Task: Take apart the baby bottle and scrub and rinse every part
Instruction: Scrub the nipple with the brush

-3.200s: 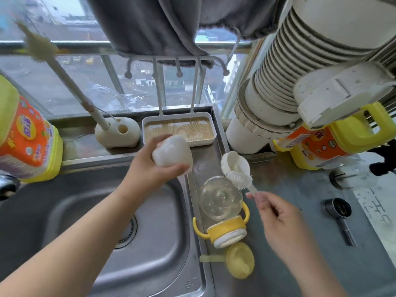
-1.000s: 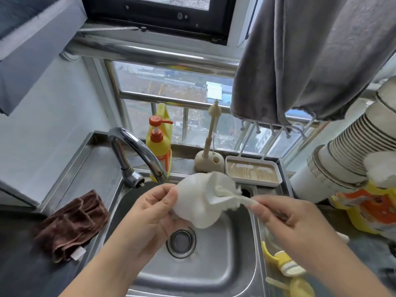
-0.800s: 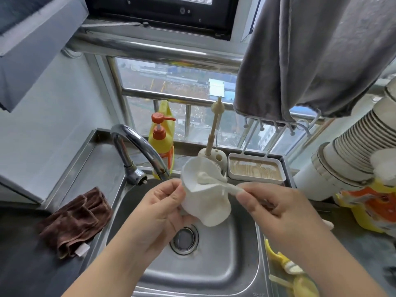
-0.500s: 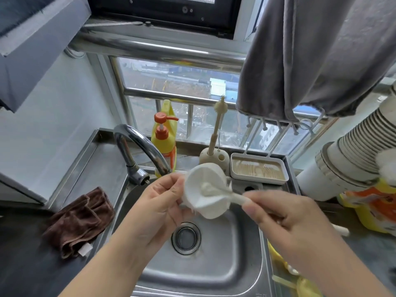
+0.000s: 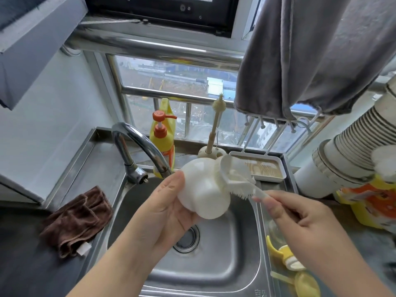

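Observation:
My left hand [image 5: 166, 206] grips a white bottle body [image 5: 202, 190] over the steel sink [image 5: 240, 256]. A white bristle brush [image 5: 235, 179] lies against the bottle's upper right side, outside it, and my right hand [image 5: 297, 217] holds its handle. On the sink's right ledge lie the yellow handled collar [image 5: 285, 257] and a yellow cap [image 5: 307, 286], partly hidden by my right forearm.
The faucet [image 5: 141, 146] arches over the sink's back left. Behind it stand a yellow soap pump bottle [image 5: 162, 138], a thin brush in a holder [image 5: 211, 151] and a white tray [image 5: 267, 170]. A brown cloth [image 5: 77, 217] lies left. Stacked cups [image 5: 351, 153] lean at right.
The brush head has come out of the bottle's mouth and now rests on its outside. The bottle has been turned so its mouth no longer faces me.

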`<control>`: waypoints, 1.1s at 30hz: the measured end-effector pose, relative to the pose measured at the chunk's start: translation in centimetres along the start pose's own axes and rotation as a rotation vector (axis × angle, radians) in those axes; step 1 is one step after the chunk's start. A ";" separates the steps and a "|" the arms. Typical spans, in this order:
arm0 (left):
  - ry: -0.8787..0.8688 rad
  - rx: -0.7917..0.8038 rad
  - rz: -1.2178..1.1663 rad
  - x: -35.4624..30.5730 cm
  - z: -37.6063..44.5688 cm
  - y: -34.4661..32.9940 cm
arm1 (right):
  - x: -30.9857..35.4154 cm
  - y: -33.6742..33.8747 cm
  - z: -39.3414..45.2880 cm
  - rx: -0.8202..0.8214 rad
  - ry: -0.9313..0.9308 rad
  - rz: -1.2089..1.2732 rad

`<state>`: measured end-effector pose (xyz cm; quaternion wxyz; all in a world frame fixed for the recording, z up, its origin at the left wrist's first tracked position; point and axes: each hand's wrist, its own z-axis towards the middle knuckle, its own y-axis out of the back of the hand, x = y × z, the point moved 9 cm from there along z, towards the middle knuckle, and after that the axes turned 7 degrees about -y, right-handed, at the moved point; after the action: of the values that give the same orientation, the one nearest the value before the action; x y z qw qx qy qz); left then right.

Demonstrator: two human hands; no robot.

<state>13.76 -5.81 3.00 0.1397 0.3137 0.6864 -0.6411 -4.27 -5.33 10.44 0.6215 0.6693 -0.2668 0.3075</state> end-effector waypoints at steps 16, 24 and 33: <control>-0.001 0.002 0.303 -0.7 -0.4 0.5 | -1.6 -0.3 -1.1 0.078 -0.054 -0.146; -0.024 0.023 0.197 -0.6 -0.3 -0.2 | 0.5 -0.6 -0.1 0.062 0.031 -0.128; -0.044 -0.017 0.201 -0.9 0.1 0.5 | 0.9 -0.6 2.8 -0.008 0.056 -0.177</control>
<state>14.74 -6.17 3.09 0.2211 0.3656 0.6534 -0.6248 -3.02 -8.09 10.60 0.6559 0.6790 -0.1906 0.2690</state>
